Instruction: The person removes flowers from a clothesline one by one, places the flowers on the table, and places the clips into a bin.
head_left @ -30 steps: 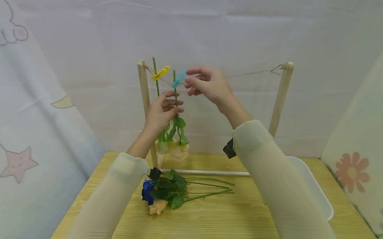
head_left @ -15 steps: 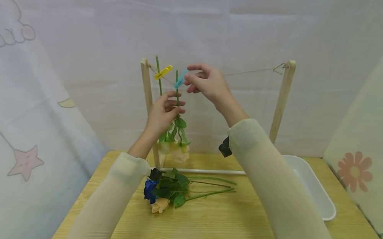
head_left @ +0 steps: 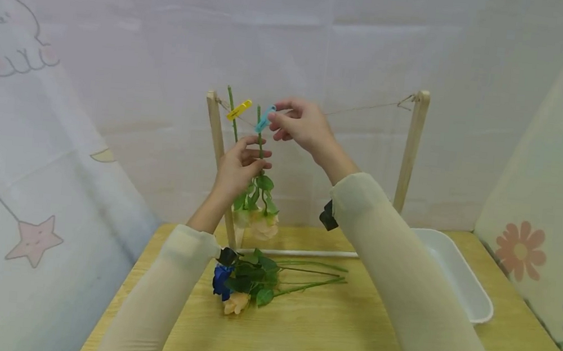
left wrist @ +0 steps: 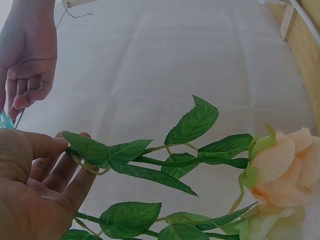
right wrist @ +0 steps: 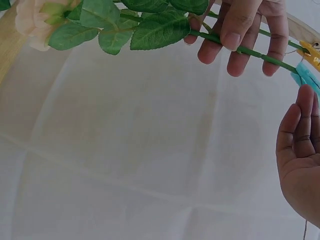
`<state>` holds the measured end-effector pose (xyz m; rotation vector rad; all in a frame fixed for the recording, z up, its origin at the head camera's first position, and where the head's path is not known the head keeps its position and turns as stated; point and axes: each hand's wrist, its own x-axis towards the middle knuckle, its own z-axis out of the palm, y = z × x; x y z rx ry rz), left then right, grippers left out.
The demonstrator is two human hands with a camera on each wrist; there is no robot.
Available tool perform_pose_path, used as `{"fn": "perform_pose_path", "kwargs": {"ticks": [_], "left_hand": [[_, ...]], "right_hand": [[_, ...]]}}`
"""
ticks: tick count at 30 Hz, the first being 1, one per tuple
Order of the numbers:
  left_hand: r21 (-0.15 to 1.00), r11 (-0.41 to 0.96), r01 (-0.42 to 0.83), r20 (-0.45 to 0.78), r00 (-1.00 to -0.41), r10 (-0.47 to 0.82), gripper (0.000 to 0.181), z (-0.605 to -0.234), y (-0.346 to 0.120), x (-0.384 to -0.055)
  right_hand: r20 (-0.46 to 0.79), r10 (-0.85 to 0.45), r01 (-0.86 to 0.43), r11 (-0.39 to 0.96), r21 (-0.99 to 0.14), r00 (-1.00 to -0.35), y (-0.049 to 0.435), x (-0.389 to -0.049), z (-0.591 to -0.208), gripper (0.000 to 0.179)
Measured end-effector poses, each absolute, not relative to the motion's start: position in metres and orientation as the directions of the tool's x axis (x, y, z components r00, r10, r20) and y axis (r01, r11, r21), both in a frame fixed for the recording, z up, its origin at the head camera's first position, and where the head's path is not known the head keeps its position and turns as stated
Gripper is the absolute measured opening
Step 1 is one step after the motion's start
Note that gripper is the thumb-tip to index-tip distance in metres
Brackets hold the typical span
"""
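My left hand (head_left: 241,166) pinches the green stem of a peach rose (left wrist: 282,167) between thumb and fingers; the bloom hangs head down. Near the top of that stem sits a light blue clothespin (head_left: 265,119) on the string. My right hand (head_left: 306,126) pinches the clothespin's outer end with thumb and fingertips. Just to the left, a second stem hangs from a yellow clothespin (head_left: 239,110); its pale bloom (left wrist: 272,225) is partly hidden behind the peach rose.
The string (head_left: 364,109) runs between two wooden posts (head_left: 412,148). Below, a blue rose (head_left: 222,281) and another peach rose (head_left: 236,303) lie on the wooden table (head_left: 286,340), stems pointing right. A white tray (head_left: 460,272) stands at the right, partly behind the right sleeve.
The head view shifts slightly. Both hands stay almost in place, the left at the stem and the right at the blue clothespin; the hanging roses barely move.
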<state>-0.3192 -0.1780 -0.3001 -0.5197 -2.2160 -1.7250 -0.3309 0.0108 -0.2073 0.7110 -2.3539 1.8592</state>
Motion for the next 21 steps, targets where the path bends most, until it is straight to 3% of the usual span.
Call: {"fn": "perform_pose_path", "kwargs": {"ticks": [21], "left_hand": [[0.86,0.215,0.462,0.441,-0.887,0.14,0.044,-0.2997,-0.1818,-0.3121]], "right_hand": [[0.407,-0.282,-0.42,-0.017,-0.908,-0.869,0.0104,-0.3253,-0.2083,0.024]]}}
